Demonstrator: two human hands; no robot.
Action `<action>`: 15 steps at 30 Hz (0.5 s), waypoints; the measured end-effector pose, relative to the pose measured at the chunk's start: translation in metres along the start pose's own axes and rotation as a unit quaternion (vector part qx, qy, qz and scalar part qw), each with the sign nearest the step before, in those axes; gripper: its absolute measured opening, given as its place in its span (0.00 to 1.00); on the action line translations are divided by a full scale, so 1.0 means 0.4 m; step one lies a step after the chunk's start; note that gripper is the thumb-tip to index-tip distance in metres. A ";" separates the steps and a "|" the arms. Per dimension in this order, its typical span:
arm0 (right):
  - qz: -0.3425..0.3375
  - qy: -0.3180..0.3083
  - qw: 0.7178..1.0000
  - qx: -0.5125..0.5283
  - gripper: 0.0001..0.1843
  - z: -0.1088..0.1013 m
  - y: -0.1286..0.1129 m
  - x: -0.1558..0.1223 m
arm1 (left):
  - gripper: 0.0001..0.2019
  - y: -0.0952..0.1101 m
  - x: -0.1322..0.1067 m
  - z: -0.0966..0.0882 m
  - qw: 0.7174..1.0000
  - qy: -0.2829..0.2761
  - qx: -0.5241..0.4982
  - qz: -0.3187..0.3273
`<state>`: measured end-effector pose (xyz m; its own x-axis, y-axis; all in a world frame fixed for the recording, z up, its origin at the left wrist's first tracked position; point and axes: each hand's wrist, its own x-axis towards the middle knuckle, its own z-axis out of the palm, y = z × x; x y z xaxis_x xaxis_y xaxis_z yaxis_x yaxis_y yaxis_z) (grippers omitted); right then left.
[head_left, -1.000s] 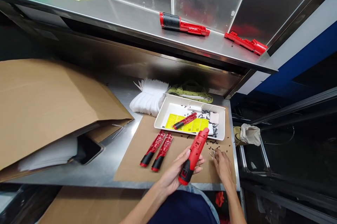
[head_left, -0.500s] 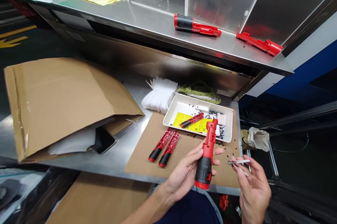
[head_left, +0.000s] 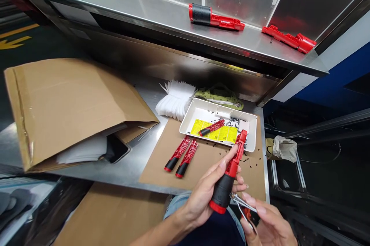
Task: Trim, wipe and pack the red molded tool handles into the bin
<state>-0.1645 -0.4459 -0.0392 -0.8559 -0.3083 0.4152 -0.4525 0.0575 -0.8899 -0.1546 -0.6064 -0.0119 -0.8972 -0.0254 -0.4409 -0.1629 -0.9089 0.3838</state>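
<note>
My left hand [head_left: 199, 198] is wrapped round a red and black plastic tool housing [head_left: 222, 191], its red end pointing up and away from me. In my right hand [head_left: 270, 225] a pair of metal tweezers [head_left: 245, 203] is pinched, the tips at the right side of the housing's black part. Whether the tips hold anything is too small to tell. Two slim red and black housing pieces [head_left: 177, 154] lie side by side on the cardboard sheet [head_left: 157, 161]. Beyond my left hand, a white tray [head_left: 189, 121] holds another such piece [head_left: 212, 127], yellow labels and small black parts.
A large cardboard box [head_left: 78, 99] stands on the left of the metal table. Behind the tray are a stack of white sheets [head_left: 176, 101] and a green pouch [head_left: 222, 97]. Red and black housings [head_left: 215, 18] rest on the shelf above. Small black bits dot the cardboard.
My right hand has moved down and left, bringing the tweezers to the housing. My left hand has turned the housing, and its index finger now lies along the red part.
</note>
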 end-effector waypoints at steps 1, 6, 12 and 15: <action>-0.026 -0.001 1.000 -0.010 0.18 0.000 0.003 0.004 | 0.27 0.001 -0.002 0.002 1.000 0.002 0.003 -0.001; -0.139 -0.036 0.989 -0.030 0.17 -0.004 0.013 0.025 | 0.29 -0.001 -0.004 -0.002 1.000 -0.016 0.015 0.020; -0.065 0.061 0.996 -0.004 0.08 0.035 -0.009 0.007 | 0.33 -0.003 -0.007 -0.007 0.999 -0.005 0.035 -0.001; -0.062 0.066 0.996 -0.008 0.08 0.044 -0.015 -0.001 | 0.32 0.000 -0.011 0.000 0.999 0.011 0.051 -0.003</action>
<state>-0.1570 -0.4630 -0.0373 -0.8184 -0.1858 0.5437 -0.5595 0.0421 -0.8278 -0.1506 -0.6063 -0.0099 -0.8873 -0.0297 -0.4603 -0.2106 -0.8618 0.4615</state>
